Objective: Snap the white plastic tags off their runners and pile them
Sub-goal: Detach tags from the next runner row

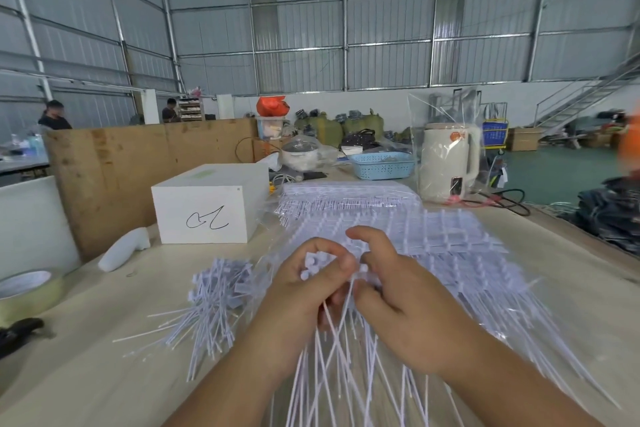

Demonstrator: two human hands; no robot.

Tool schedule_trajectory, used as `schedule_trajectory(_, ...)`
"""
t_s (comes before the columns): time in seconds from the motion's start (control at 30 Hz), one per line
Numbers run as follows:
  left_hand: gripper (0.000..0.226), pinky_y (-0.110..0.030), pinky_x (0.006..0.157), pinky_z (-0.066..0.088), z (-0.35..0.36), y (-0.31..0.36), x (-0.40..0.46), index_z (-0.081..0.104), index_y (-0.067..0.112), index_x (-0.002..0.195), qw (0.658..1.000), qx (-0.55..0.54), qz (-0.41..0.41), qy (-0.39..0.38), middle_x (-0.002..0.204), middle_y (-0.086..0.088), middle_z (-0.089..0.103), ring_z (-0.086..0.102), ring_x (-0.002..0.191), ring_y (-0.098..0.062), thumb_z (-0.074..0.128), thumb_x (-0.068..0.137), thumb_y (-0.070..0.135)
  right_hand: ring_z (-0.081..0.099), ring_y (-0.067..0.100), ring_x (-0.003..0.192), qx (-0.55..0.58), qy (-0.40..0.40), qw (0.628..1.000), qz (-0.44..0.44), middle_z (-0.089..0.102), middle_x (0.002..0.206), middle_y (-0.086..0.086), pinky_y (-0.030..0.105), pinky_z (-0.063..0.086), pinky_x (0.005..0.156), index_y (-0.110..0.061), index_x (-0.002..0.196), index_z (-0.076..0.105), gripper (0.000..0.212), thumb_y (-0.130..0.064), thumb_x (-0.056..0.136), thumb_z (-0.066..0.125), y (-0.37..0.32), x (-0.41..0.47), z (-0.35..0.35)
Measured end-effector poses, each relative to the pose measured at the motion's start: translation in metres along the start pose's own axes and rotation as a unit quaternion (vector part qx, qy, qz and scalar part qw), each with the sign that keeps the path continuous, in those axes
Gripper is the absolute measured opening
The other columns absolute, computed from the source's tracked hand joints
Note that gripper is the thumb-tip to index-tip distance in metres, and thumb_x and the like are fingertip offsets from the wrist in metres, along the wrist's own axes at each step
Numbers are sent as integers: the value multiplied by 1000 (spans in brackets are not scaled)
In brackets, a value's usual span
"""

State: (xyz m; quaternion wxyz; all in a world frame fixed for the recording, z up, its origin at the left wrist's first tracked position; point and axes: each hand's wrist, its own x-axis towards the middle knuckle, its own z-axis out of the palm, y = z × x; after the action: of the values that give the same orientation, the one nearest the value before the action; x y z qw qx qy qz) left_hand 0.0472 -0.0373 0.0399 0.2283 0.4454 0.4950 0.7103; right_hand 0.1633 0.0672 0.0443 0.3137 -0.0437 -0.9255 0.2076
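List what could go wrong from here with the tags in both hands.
1. The left hand holds a splayed bunch of tags; loosening that grip may scatter them over the table.
2. Dropped ones could land on the unsnapped sheets beside the right hand instead of the pile.

White plastic tags [214,302] (thin, matt) lie on a pale, smooth wood-grain table [86,374].

Corrugated metal walls [311,28], green floor [561,177], metal staircase [585,97].
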Motion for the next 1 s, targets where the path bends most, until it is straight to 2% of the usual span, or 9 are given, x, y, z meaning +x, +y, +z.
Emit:
schedule_trajectory(0.1, 23, -16, 46, 46, 0, 1, 1, 68, 26, 72, 999, -34, 23, -32, 63, 1, 68, 64, 52, -10, 89, 63, 23, 54, 8, 66, -45, -1, 999, -10, 58, 73, -9, 37, 47, 65, -37, 140, 15, 56, -44, 86, 30, 1, 0, 0)
schedule_trajectory(0.17, 22, -13, 47, 47, 0, -1, 1, 68, 25, 70, 999, -26, 36, -23, 65, 1, 70, 65, 53, -8, 87, 63, 15, 55, 9, 67, -67, 4, 998, -18, 58, 73, -9, 36, 47, 65, -39, 139, 11, 56, -44, 86, 27, 3, -1, 2)
schedule_trajectory(0.27, 21, -12, 45, 44, -1, -2, 1, 67, 26, 69, 999, 12, 41, 10, 62, 4, 67, 60, 49, -4, 84, 57, 24, 56, 9, 68, -82, 8, 996, -19, 59, 72, -9, 36, 47, 65, -40, 139, 9, 55, -48, 86, 23, 4, -1, 2)
schedule_trajectory(0.33, 29, -15, 50, 45, -3, -6, 2, 66, 25, 73, 997, 60, 41, 23, 66, 3, 66, 60, 55, -7, 91, 58, 32, 56, 9, 67, -86, 6, 996, -16, 58, 72, -9, 36, 48, 64, -39, 140, 9, 58, -49, 85, 22, 4, 0, 2)
schedule_trajectory(0.53, 38, -19, 60, 50, -5, -13, 4, 65, 20, 77, 992, 106, 58, 37, 70, 2, 67, 64, 66, -12, 82, 56, 47, 53, 9, 68, -107, 11, 994, -29, 50, 71, -15, 28, 43, 59, -36, 145, 9, 61, -44, 87, 26, 2, -1, 3)
schedule_trajectory(0.7, 50, -18, 58, 44, -12, -12, 5, 63, 24, 79, 975, 202, 69, 60, 71, -3, 66, 57, 62, -9, 79, 57, 66, 56, 12, 69, -104, 7, 994, -12, 59, 77, -7, 33, 46, 63, -36, 144, 10, 55, -43, 94, 33, 5, 1, -1)
schedule_trajectory(0.8, 38, -14, 60, 45, -12, -10, 4, 63, 16, 83, 982, 177, 61, 18, 71, -1, 67, 61, 65, -7, 79, 69, 47, 58, 13, 71, -95, -11, 995, -13, 60, 78, -9, 35, 47, 66, -41, 139, 8, 53, -48, 91, 30, 0, 0, 0)
schedule_trajectory(0.87, 42, -14, 62, 47, -8, -10, 3, 63, 8, 87, 989, 132, 58, -11, 72, 3, 69, 65, 68, -7, 81, 68, 41, 58, 12, 73, -101, -24, 994, -29, 60, 81, -11, 33, 47, 65, -42, 136, 9, 53, -50, 86, 25, -3, -1, 3)
schedule_trajectory(1.0, 28, -18, 66, 51, -6, -10, 4, 68, 23, 79, 994, 92, 53, -21, 77, 2, 71, 67, 75, -11, 80, 61, 39, 58, 12, 85, -86, -44, 995, -28, 63, 100, -7, 32, 45, 70, -39, 146, 4, 56, -40, 97, 32, 2, 0, 5)
